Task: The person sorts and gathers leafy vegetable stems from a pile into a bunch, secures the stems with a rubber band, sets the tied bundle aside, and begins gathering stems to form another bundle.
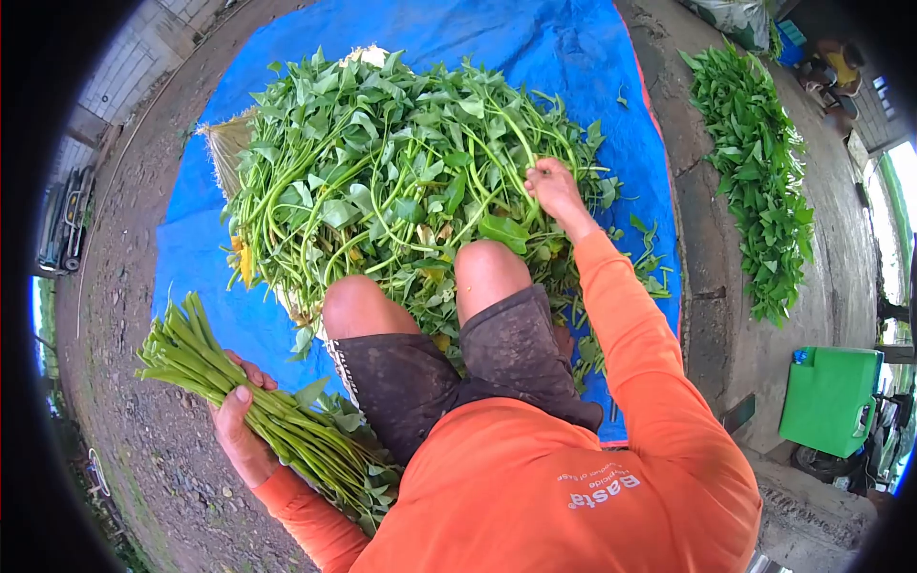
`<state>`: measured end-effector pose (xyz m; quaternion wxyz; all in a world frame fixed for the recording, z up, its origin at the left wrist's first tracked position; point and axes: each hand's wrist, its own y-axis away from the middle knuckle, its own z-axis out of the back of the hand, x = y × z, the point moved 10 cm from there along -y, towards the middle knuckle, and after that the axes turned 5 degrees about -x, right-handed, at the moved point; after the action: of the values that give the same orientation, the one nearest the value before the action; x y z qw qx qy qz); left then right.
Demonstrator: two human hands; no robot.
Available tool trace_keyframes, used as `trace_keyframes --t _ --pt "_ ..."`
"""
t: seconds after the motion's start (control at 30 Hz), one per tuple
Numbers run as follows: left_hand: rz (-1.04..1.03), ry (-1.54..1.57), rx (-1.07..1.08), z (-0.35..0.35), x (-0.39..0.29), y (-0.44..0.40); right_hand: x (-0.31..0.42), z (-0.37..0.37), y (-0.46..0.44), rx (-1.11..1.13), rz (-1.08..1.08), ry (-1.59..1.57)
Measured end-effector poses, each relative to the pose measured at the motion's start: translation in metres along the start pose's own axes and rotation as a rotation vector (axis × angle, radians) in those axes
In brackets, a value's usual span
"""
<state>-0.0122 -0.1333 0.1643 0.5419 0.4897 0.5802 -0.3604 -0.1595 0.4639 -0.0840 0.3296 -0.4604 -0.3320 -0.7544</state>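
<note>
My left hand, low on the left, is wrapped round a thick bundle of water spinach. The bundle's cut stem ends point up and left, and its leaves lie against my left side. My right hand is closed at the right part of a large heap of loose water spinach. A pale green stem runs from the heap into its fingers. The heap spreads in front of my knees, with long stems tangled among leaves and a few yellowed ones.
A blue tarp lies under the heap, and a woven sack sticks out at its left. Along the concrete on the right runs a row of leafy bundles. A green jerrycan stands at lower right. A person is at upper right.
</note>
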Motion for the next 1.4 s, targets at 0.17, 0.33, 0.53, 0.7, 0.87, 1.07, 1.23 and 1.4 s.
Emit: trace_keyframes --t 0.17,0.33,0.53,0.7,0.87,1.07,1.23,1.4 --pt "-0.04 -0.078 0.051 -0.021 -0.01 -0.008 0.113 0.072 0.005 0.162 0.044 -0.179" --pt "-0.112 -0.084 0.197 -0.045 -0.022 -0.024 0.236 0.115 0.073 0.479 0.153 -0.432" --pt "-0.187 0.076 0.275 -0.096 -0.078 -0.036 0.346 0.119 0.174 0.771 0.278 -0.794" --pt "-0.12 0.361 0.546 -0.148 -0.101 -0.051 0.413 0.141 0.235 0.254 0.79 -0.145" --pt "-0.022 0.633 0.809 -0.198 -0.119 -0.029 0.438 0.133 0.327 0.377 0.933 -0.167" --pt "0.047 0.85 0.921 -0.229 -0.112 -0.008 0.425 0.089 0.378 0.475 0.759 -0.356" --pt "0.042 0.792 0.925 -0.241 -0.106 0.002 0.42 0.044 0.374 0.424 0.878 -0.352" --pt "0.051 0.722 0.766 -0.237 -0.095 -0.001 0.403 0.01 0.353 0.348 0.892 -0.348"
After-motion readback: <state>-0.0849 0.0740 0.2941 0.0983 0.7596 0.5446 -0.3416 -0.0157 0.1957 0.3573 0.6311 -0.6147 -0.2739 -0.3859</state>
